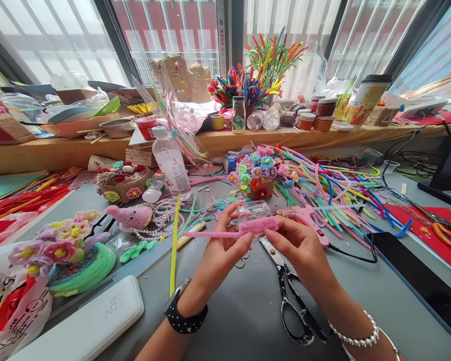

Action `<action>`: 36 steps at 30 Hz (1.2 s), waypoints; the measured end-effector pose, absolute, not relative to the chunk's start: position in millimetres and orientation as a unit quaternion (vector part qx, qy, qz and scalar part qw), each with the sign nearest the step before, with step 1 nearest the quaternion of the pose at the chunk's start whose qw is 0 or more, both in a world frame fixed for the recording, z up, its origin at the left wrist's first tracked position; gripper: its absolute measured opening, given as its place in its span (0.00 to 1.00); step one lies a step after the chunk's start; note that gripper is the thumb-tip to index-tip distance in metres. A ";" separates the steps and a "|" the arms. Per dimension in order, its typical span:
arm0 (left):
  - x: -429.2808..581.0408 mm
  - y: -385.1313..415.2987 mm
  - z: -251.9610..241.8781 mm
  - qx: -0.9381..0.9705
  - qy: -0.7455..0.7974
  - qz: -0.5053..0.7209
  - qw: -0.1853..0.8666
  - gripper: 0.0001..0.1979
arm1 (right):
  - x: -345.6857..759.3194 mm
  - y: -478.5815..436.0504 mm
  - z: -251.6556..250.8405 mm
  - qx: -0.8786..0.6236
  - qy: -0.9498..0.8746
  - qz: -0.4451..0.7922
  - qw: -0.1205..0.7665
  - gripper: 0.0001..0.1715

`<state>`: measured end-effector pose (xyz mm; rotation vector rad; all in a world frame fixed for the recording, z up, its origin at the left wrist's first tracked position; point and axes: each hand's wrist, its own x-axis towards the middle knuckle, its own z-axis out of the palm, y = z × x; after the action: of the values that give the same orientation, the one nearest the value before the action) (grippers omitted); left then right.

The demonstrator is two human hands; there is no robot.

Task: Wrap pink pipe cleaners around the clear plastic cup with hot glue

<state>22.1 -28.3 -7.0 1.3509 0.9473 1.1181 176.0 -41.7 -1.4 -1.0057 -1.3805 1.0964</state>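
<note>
Both hands meet over the middle of the desk, around a small clear glass jar [254, 210]. Fuzzy pink pipe cleaner [261, 226] lies in rows along the jar's near side, and a loose pink length sticks out to the left. My left hand [227, 238] is closed, with the thumb pressing the pink pipe cleaner at the jar's left end. My right hand [295, 243] pinches the wrapped right end. Beneath the right hand lie black-handled scissors [293, 301]. Just behind it rests a pink glue gun [310, 220] with its cord.
A dark phone [417, 281] and orange-handled scissors [449, 233] are at right. Loose colored pipe cleaners [334, 188] spread behind. A water bottle [170, 163], pearl strings [167, 218] and a white power bank [86, 321] lie left. Flowered baskets stand farther back.
</note>
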 end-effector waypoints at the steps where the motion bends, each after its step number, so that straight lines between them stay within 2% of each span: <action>1: 22.1 -28.6 -7.0 0.569 0.399 0.471 0.543 0.32 | 176.1 -41.6 -1.6 -0.415 -0.579 0.461 0.529 0.11; 7: 21.1 -30.2 -6.6 0.582 0.402 0.456 0.539 0.34 | 177.1 -40.7 -3.8 -0.404 -0.570 0.467 0.542 0.11; 36: 25.3 -29.7 -7.7 0.560 0.403 0.457 0.561 0.29 | 173.0 -43.7 -1.9 -0.418 -0.575 0.432 0.555 0.11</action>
<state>25.3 -29.7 -7.7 1.3203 0.9506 1.0770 173.0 -43.7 -1.9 -0.9866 -1.3586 1.0197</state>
